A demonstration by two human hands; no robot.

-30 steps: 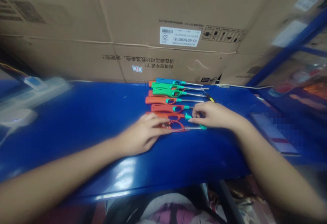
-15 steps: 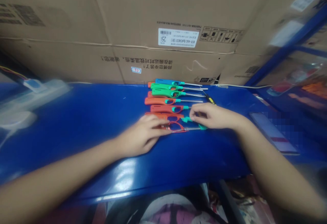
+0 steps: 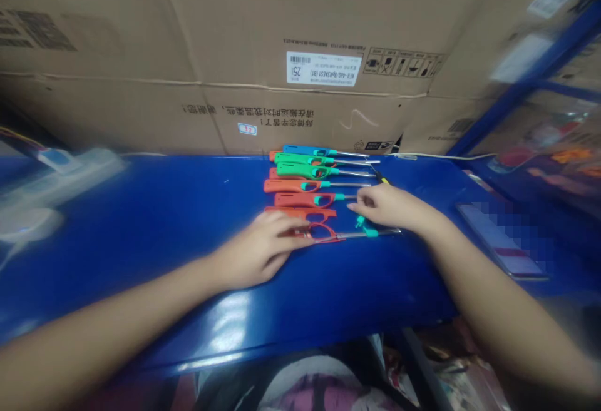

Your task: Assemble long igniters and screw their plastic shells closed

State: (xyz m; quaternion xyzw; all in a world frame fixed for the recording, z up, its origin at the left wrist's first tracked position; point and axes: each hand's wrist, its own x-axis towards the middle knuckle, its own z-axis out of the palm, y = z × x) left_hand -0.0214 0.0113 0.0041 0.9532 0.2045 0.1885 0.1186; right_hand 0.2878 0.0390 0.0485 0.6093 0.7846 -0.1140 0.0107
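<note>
My left hand is closed on the handle of a red lighter casing, pressing it against the blue tabletop. From that casing a metal rod with a turquoise collar points right. Just above it lies a second orange-red casing, partly under my left fingers. My right hand hovers over the rods with curled fingers; whatever they pinch is hidden. A small turquoise piece shows right below its thumb. Beyond, several long-nosed lighters lie in a row: red, orange, green and blue.
A yellow-and-black tool is partly behind my right hand. A phone lies at the right. At the left are a white power strip and a white round device. A large cardboard sheet stands behind the table.
My right hand has shifted slightly to the right, and the small turquoise piece has moved right, away from the casing's loop. More of the rod's end shows. My left hand keeps its place.
</note>
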